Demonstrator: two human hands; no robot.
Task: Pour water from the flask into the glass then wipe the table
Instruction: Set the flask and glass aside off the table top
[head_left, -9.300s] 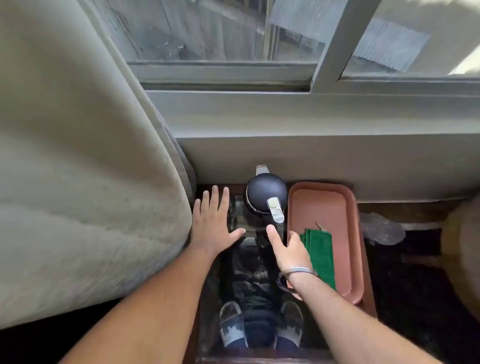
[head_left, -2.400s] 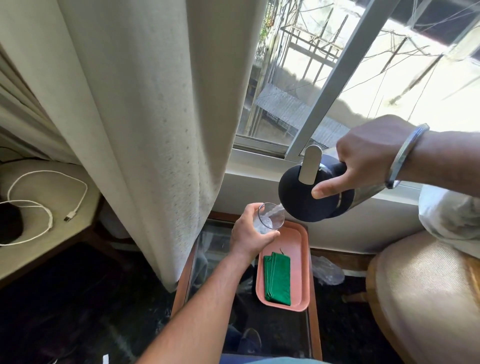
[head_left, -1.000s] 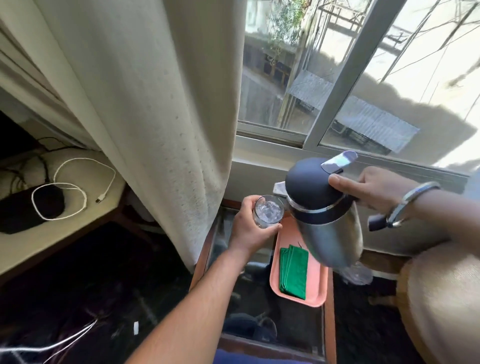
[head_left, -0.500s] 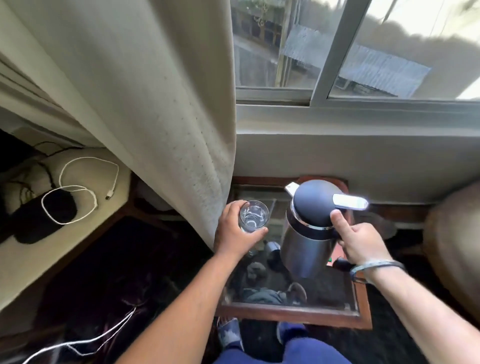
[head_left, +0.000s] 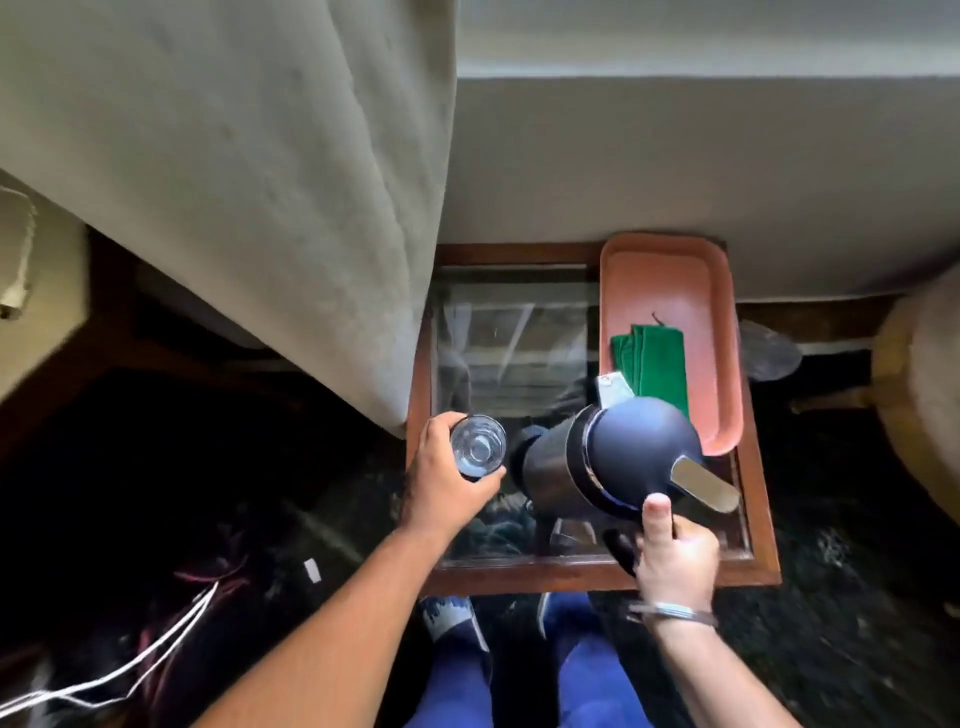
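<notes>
My left hand (head_left: 447, 483) grips a clear glass (head_left: 477, 451) with water in it, over the front left part of the glass-topped wooden table (head_left: 763, 519). My right hand (head_left: 675, 556) holds the handle of the steel flask (head_left: 608, 462) with its dark domed lid, upright over the table's front, just right of the glass. I cannot tell whether glass or flask touches the tabletop. A folded green cloth (head_left: 657, 364) lies in a salmon tray (head_left: 670, 270) at the table's right side.
A cream curtain (head_left: 249, 171) hangs down to the table's left edge. The wall below the window runs behind the table. A cushioned seat (head_left: 924, 395) stands at the right. White cables (head_left: 130, 670) lie on the dark floor at the left. My feet show under the table.
The pouring has stopped and the flask has come upright. Both hands have lowered glass and flask toward the front of the table. My view has tilted down.
</notes>
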